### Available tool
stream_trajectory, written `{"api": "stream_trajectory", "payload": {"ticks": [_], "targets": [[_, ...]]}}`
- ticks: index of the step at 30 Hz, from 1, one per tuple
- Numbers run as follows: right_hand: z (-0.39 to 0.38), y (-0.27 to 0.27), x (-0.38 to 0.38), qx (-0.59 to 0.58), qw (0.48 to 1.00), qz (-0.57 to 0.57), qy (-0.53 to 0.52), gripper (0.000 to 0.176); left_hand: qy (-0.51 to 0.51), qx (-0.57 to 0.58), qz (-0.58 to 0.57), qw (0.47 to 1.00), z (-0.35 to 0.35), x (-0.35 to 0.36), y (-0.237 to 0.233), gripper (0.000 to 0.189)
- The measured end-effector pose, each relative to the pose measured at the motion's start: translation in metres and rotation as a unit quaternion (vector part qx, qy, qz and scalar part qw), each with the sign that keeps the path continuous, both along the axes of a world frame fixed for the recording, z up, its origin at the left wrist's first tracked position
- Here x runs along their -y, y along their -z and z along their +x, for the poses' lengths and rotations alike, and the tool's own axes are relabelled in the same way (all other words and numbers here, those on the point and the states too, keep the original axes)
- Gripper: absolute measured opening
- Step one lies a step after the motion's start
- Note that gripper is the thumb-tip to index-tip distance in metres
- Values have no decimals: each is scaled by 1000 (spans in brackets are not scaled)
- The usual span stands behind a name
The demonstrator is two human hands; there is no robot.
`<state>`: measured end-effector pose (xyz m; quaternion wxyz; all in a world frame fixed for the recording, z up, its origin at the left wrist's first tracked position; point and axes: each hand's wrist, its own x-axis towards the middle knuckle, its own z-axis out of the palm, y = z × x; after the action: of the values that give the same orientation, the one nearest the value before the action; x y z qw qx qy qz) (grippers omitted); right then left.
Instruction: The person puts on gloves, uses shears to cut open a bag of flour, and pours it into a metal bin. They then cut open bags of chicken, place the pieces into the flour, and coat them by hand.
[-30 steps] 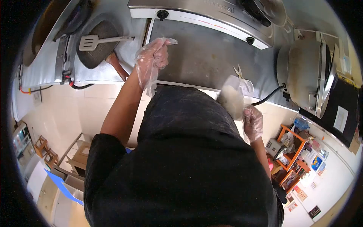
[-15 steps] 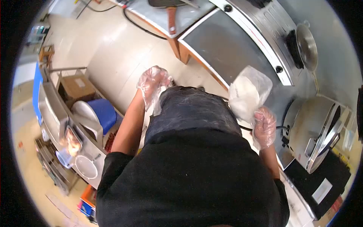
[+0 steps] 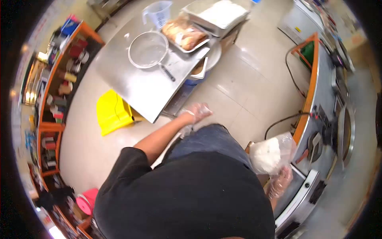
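My right hand (image 3: 281,181), in a clear plastic glove, is closed on the edge of a clear plastic bag of white powder (image 3: 267,154). The bag hangs at my right side, close to the counter. My left hand (image 3: 200,112) wears a clear glove too, its cuff loose at the wrist. It hangs in front of my hip with loosely bent fingers and nothing visible in it. Nearest to it is the corner of a steel table (image 3: 148,104). On that table lies a round sieve (image 3: 148,49) with a black handle.
Also on the table are a wrapped tray of brown food (image 3: 184,35), a clear measuring jug (image 3: 158,14) and a metal pan of white powder (image 3: 223,15). A yellow bin-like object (image 3: 113,113) stands below. The right counter (image 3: 314,97) holds a pan (image 3: 315,147); a cable hangs there.
My body has turned left, bringing the steel table in front of me, with the stove side now at the right edge. The bag stays in my right hand.
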<state>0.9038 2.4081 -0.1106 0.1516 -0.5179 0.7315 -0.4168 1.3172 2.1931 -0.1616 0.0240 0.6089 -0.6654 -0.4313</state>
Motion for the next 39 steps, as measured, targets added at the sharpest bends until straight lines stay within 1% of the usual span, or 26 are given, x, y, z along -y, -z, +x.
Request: {"api": "stream_trajectory", "payload": {"ticks": [1, 2, 4, 6, 7, 8, 10, 14, 15, 16, 17, 18, 19, 20, 21, 22, 23, 24, 26, 27, 30, 31, 34, 35, 38, 39], "targets": [[12, -3, 21, -39, 998, 49, -11, 21, -38, -15, -42, 998, 34, 2, 14, 46], [45, -20, 55, 40, 996, 67, -35, 18, -75, -26, -89, 993, 67, 5, 25, 47], [71, -20, 108, -95, 982, 22, -160, 14, -191, -111, -31, 975, 110, 15, 5, 51], [115, -36, 156, -122, 971, -15, -207, 12, -267, -20, -163, 950, 176, 37, 104, 55], [152, -47, 178, -163, 967, -115, -161, 13, -341, -19, -139, 930, 194, 45, 91, 58], [163, -52, 200, -126, 970, -84, -191, 14, -414, -18, -112, 903, 208, 50, 78, 62], [179, -50, 239, -31, 974, -46, -218, 15, -469, 12, -114, 876, 240, 70, 97, 72], [216, -57, 321, 190, 953, 28, -233, 15, -425, 177, -375, 805, 248, 65, 63, 79], [231, -66, 339, 249, 938, 56, -235, 15, -429, 145, -374, 809, 235, 65, 45, 68], [254, -93, 351, 315, 913, 93, -241, 15, -435, 7, -293, 852, 225, 71, 44, 64], [266, -109, 367, 248, 921, 99, -284, 15, -426, -129, -203, 872, 215, 79, 44, 61], [273, -116, 384, 180, 923, 104, -323, 15, -369, -254, -141, 883, 206, 95, 74, 63], [277, -109, 401, 186, 918, 50, -347, 14, -383, -404, -20, 830, 156, 104, 33, 71], [276, -109, 419, 228, 899, 39, -371, 14, -315, -545, 52, 775, 122, 120, 21, 78], [274, -109, 436, 269, 878, 31, -395, 15, -221, -638, 120, 728, 96, 137, 18, 90], [268, -124, 453, 342, 838, 67, -419, 16, -214, -706, 109, 667, 57, 153, -5, 95], [259, -133, 472, 410, 791, 103, -443, 18, -248, -750, 32, 613, 18, 175, -25, 96], [249, -129, 496, 426, 769, 82, -469, 19, -280, -787, -45, 548, -12, 197, -37, 98], [225, -121, 544, 455, 724, 48, -516, 20, -279, -847, -86, 443, -43, 245, -42, 95], [212, -125, 568, 433, 726, 63, -531, 18, -245, -868, -95, 421, -52, 269, -52, 86], [178, -129, 645, 313, 764, -3, -565, 15, -321, -846, -129, 405, -76, 333, -83, 77], [167, -121, 667, 355, 734, 1, -579, 16, -348, -815, -177, 428, -78, 356, -88, 67], [129, -121, 715, 363, 779, -40, -509, 24, -379, -797, -138, 450, -78, 417, -97, 62], [114, -108, 735, 443, 719, -32, -535, 31, -399, -795, -122, 441, -78, 440, -102, 58], [72, -88, 774, 526, 685, 58, -500, 35, -432, -772, -86, 457, -58, 505, -76, 57], [65, -60, 794, 386, 780, 47, -491, 43, -501, -704, -116, 489, -40, 532, -47, 57]]}}
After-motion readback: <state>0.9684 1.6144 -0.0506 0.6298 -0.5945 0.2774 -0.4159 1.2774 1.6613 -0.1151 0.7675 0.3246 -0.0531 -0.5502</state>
